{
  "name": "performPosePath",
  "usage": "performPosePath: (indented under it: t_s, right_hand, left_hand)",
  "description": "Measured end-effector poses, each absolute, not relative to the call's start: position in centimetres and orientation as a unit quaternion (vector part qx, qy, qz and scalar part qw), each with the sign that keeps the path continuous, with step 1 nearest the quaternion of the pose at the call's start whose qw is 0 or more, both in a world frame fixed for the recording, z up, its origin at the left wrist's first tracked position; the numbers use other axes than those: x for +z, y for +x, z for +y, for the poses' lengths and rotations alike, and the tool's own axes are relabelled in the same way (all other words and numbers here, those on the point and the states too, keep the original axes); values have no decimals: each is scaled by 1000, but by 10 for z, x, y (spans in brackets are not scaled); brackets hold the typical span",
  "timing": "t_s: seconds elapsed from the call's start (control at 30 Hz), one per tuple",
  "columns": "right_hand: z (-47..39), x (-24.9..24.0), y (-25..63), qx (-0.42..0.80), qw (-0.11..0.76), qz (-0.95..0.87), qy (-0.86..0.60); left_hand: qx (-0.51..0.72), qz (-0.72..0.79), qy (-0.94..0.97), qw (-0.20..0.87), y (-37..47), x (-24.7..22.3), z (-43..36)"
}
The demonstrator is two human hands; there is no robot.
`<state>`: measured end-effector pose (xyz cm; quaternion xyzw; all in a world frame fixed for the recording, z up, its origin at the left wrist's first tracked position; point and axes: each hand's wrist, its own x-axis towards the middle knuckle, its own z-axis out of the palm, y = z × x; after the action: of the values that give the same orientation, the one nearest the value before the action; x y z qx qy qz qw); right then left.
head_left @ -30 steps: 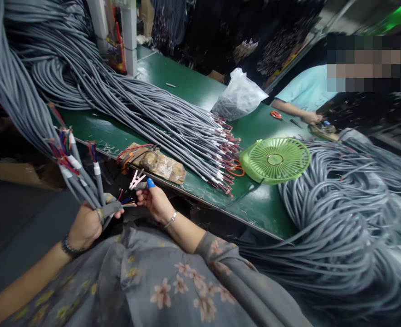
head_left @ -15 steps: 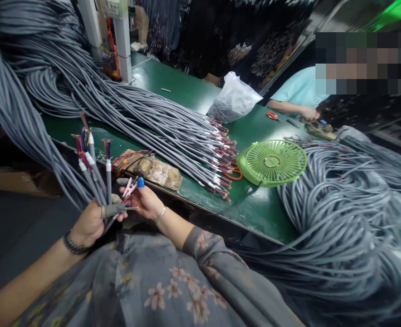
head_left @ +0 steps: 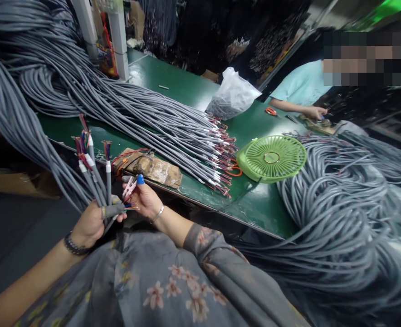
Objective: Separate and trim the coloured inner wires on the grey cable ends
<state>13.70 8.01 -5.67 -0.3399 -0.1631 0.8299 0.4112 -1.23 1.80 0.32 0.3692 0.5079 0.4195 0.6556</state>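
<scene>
Several grey cables with white collars and coloured wire ends stand up out of my left hand, which is wrapped round them. Its thumb, covered in grey, points right across a cable end with thin coloured wires. Just right of it, my right hand has a blue cover on one fingertip and grips a small pink tool close to those wires. Behind both hands, a taped board with red and black wires lies at the table's near edge.
On the green table lies a long bundle of grey cables. A green fan, a plastic bag and orange-handled scissors are farther right. Coiled cables fill the right side. Behind them, a person's hand is at work.
The other person's hand has risen slightly off the things in front of it, and that person has shifted. The view has moved a little. My hands keep nearly the same pose.
</scene>
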Motion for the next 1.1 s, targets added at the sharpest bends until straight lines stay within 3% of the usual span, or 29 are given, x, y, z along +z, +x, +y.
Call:
performPosePath:
  t_s: [0.47,0.7,1.1]
  right_hand:
    - [70,-34,152,848,371,-178,-335]
    - [64,-33,154,820,410,-219,-333]
    - [67,-34,146,811,423,-172,-366]
  left_hand:
    - [421,523,396,626,-14,9,5]
    - [466,550,404,563,-6,10,-2]
    - [470,542,395,573,-2,3,8]
